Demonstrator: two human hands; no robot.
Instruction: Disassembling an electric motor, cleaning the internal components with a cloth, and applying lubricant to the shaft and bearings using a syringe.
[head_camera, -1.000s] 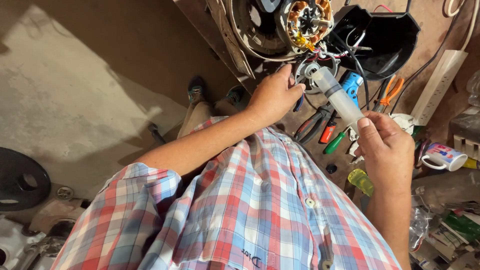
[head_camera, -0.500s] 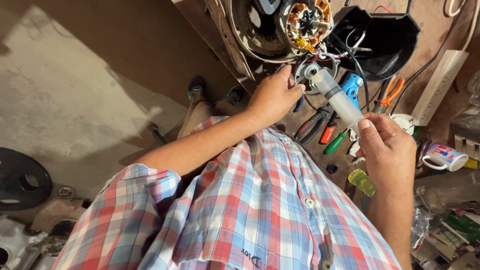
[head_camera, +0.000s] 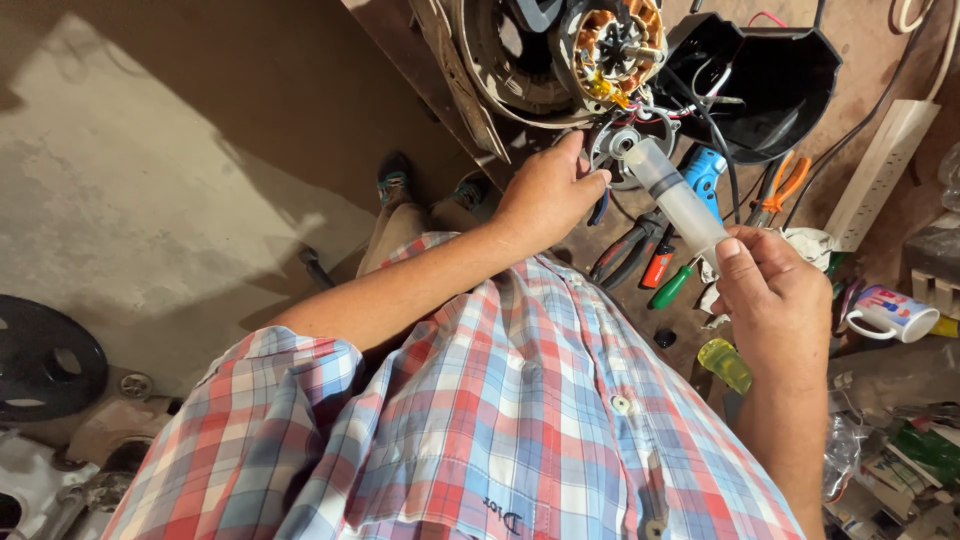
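Observation:
My right hand (head_camera: 775, 295) grips a clear plastic syringe (head_camera: 675, 195), its tip pointing up-left at a round grey metal motor part (head_camera: 632, 140) on the workbench. My left hand (head_camera: 548, 195) rests against that part, fingers curled around its left edge. Just above sits an electric motor with copper windings (head_camera: 610, 45) and red and black wires. I wear a red, white and blue checked shirt (head_camera: 480, 420).
A black plastic housing (head_camera: 770, 80) lies behind the motor. Pliers (head_camera: 625, 250), red and green screwdrivers (head_camera: 670, 280), an orange-handled cutter (head_camera: 785, 185), a blue tool (head_camera: 705, 170), a white power strip (head_camera: 880, 170), a mug (head_camera: 890, 312) crowd the bench. A black disc (head_camera: 45, 355) lies on the floor, left.
The syringe has tilted slightly and its tip has moved closer to the grey metal part. My left hand stays on that part.

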